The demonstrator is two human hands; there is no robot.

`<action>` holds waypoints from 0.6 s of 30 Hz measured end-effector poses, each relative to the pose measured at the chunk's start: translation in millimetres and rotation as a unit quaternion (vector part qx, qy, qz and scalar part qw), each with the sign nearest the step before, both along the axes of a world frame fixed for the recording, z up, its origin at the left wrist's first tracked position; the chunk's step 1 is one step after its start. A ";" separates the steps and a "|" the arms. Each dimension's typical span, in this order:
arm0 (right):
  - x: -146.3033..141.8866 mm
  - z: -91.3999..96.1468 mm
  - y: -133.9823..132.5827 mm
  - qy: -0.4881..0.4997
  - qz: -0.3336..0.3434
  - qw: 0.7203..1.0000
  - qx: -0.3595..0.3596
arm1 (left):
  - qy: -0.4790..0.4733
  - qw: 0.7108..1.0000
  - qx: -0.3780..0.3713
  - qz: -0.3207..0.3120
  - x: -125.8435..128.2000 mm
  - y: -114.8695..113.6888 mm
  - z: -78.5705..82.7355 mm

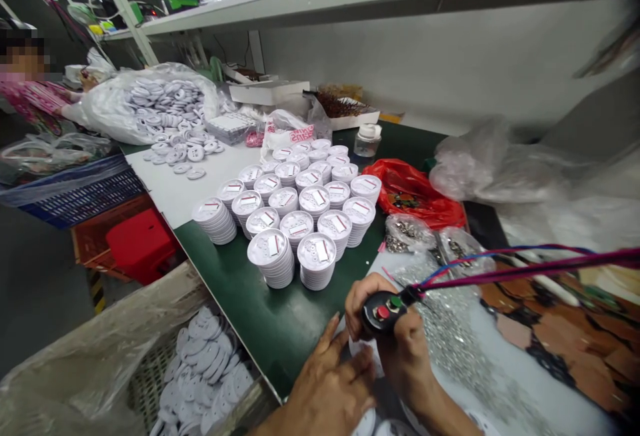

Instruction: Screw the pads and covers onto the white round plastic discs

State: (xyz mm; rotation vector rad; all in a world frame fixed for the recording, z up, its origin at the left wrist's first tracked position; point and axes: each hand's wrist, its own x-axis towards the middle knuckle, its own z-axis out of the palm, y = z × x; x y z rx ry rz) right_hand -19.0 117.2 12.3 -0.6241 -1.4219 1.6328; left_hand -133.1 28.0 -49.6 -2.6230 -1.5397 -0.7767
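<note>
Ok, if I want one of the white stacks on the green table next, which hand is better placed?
Left, probably: the left hand is nearer the white stacks and holds no tool, though it is busy at a white piece. The right hand grips the black tool.

Nothing legible: pink lettering (302,134) on white bag (273,141) perhaps reversed, disc labels (322,251) tiny.

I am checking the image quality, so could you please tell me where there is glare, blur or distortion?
Head view, all remarks: pale sheen on the green table; small shiny pieces glitter; clear plastic at right looks smeared; the shelf slants and stretches, like wide-angle distortion; the black tool shows fairly clearly.
</note>
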 end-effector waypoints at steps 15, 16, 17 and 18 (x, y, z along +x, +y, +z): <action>-10.1 1.6 -4.6 0.010 -0.037 0.999 -0.026 | -0.005 1.000 -0.018 0.007 1.5 1.2 14.1; -11.6 1.1 -4.8 0.011 -0.036 0.999 -0.026 | -0.012 1.000 -0.014 0.006 1.6 1.6 13.9; -12.7 1.6 -4.7 0.012 -0.033 0.999 -0.025 | -0.017 1.000 -0.009 0.004 1.4 1.7 13.1; -13.1 3.6 -4.4 0.014 -0.030 0.999 -0.025 | -0.018 1.000 -0.007 0.002 1.0 1.6 11.8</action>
